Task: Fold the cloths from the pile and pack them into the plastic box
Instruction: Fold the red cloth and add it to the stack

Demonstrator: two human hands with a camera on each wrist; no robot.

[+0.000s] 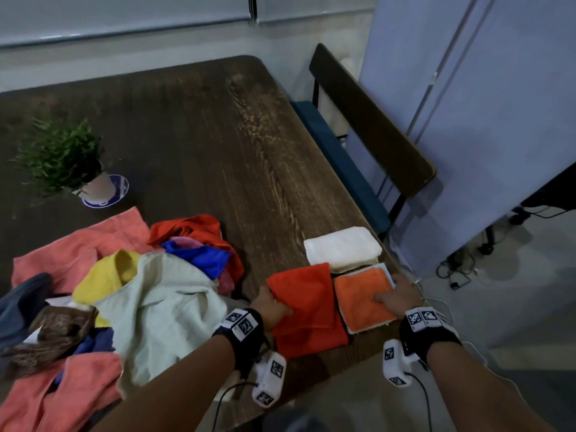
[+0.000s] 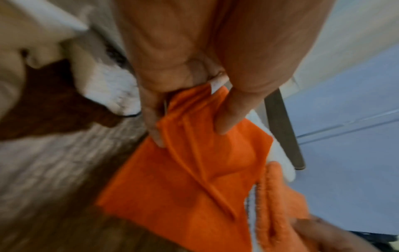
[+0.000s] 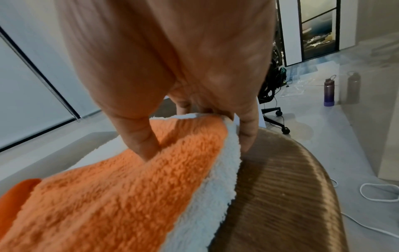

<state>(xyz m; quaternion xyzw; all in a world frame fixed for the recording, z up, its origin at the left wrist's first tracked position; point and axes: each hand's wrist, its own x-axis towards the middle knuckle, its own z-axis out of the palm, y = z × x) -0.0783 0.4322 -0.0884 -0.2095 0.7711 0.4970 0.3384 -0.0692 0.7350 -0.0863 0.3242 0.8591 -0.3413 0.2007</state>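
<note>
A folded red-orange cloth (image 1: 307,310) (image 2: 183,179) lies near the table's front right. My left hand (image 1: 272,307) (image 2: 190,133) pinches its left edge, thumb on top. Just right of it lies a folded orange fleece cloth (image 1: 361,299) (image 3: 118,196) with a white underside. My right hand (image 1: 397,294) (image 3: 197,151) grips that cloth's right edge, thumb (image 3: 140,145) on the orange face and fingers under the white hem. A folded white towel (image 1: 341,247) sits behind both. The loose pile of cloths (image 1: 124,291) covers the table's left front. I cannot make out a plastic box.
A potted plant (image 1: 62,160) on a blue saucer stands at the back left of the dark wooden table (image 1: 202,135). A chair (image 1: 367,126) is pushed against the table's right edge. Cables (image 1: 455,272) lie on the floor, and two bottles (image 3: 329,92) stand farther off.
</note>
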